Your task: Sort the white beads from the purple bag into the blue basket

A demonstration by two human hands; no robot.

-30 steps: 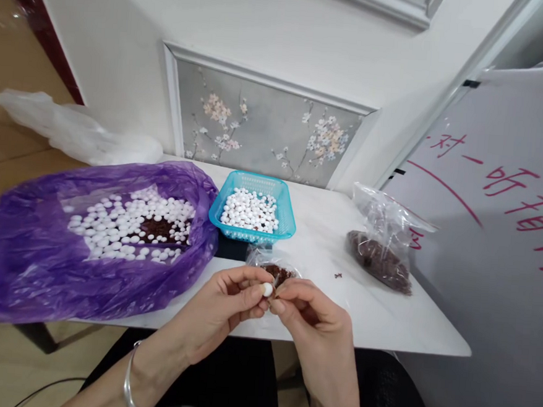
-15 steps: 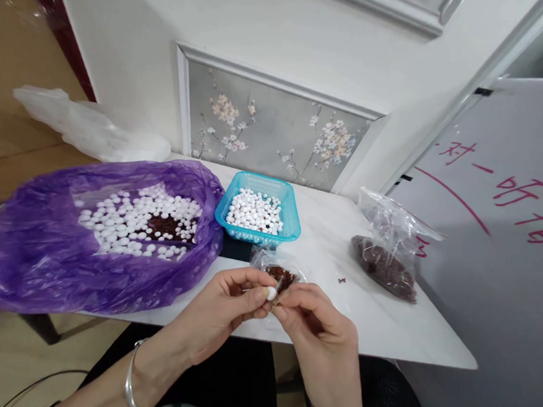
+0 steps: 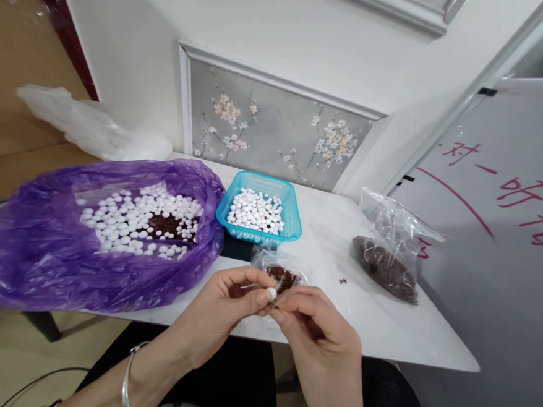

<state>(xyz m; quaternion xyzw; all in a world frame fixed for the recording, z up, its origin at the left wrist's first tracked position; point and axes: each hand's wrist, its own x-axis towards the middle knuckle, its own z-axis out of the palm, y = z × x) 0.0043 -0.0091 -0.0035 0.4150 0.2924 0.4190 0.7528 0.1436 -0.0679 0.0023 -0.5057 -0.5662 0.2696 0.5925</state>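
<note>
Between thumb and forefinger, my left hand (image 3: 229, 309) pinches a small white ball (image 3: 272, 294). My right hand (image 3: 321, 328) is closed in a pinch right beside the ball; what lies between its fingertips is too small to make out. Just behind the fingers, an open clear plastic bag (image 3: 305, 269) holds loose reddish-brown bits (image 3: 285, 277). Farther back stands a blue plastic basket (image 3: 293, 220) with many white balls (image 3: 256, 210) in it. At the left a spread purple plastic bag (image 3: 32, 230) holds more white balls (image 3: 116, 220) and some dark brown bits (image 3: 165, 226).
A clear zip bag of brown material (image 3: 385, 267) stands at the right of the white table (image 3: 329, 232). A few brown crumbs (image 3: 343, 281) lie near it. A whitish plastic bag (image 3: 95, 129) rests at the back left. A whiteboard (image 3: 504, 257) with red writing is at the right.
Both hands stay together at the white ball, with only slight finger movement. The whole view has shifted a little; the bags and basket have stayed in place.
</note>
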